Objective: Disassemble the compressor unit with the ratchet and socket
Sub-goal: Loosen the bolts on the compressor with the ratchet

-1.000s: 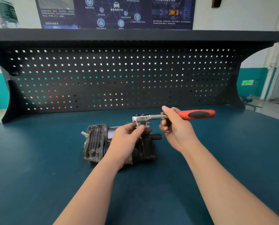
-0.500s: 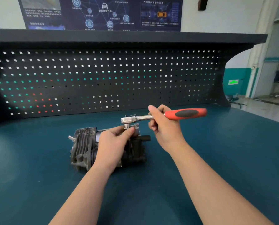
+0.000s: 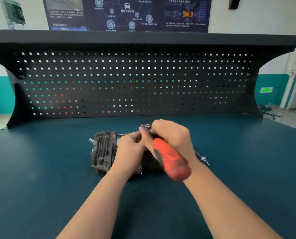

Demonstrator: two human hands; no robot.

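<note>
Right fingers: the right hand (image 3: 171,135) has its fingers curled round the metal shank of the ratchet (image 3: 169,157), gripping it close to the head, back of the hand up.
Left fingers: the left hand (image 3: 130,149) lies over the middle of the compressor unit (image 3: 102,152), fingers bent and pinched together at the ratchet head (image 3: 145,126); what exactly they pinch there is hidden and blurred.
Ratchet: its silver head shows just beyond the far edge of both hands, above the top of the compressor unit; the orange handle with a dark insert runs from under the right hand toward the near right, blurred, and hangs over the right wrist.
Socket: hidden under the hands, cannot be told.
Compressor unit: lies on its side on the tabletop (image 3: 40,169), at mid-depth, directly beneath the fingers of both hands; its grey finned cylinder end sticks out to the left of the left hand, with a small metal nipple at the far left; the dark right end is mostly covered by the hands and the handle.
Thin cable with metal tip (image 3: 204,158): lies on the tabletop just right of the right wrist.
Pegboard (image 3: 143,83): black, upright along the far edge of the tabletop, under a dark shelf.
Poster (image 3: 126,12): dark blue, on the wall above the shelf.
</note>
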